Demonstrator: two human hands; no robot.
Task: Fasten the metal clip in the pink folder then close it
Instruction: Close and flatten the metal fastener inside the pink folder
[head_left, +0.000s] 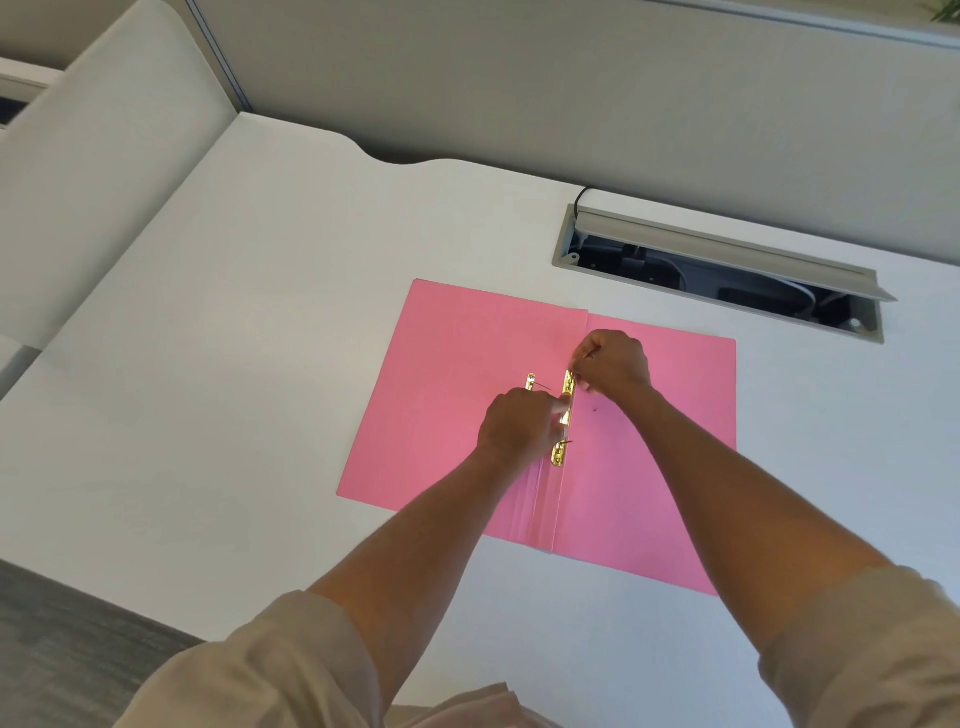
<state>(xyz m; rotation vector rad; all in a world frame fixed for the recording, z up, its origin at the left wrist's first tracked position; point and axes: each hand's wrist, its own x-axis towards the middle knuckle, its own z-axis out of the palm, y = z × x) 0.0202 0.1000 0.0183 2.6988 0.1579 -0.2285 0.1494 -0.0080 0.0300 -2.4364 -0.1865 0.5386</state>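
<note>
- Pink folder (457, 374): lying open and flat on the white desk (234, 322); no writing can be read on it.
- Metal clip (567, 410): brass strip along the centre fold.
- Left hand (519, 423): fingers pressing on the strip's middle.
- Right hand (613, 364): fingertips pinching the strip's upper end.
- Cable tray (717, 270): lid open, behind the folder.

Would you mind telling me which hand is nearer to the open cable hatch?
Right. The right hand works at the clip's far end, toward the hatch; the left hand sits lower, farther away.
</note>
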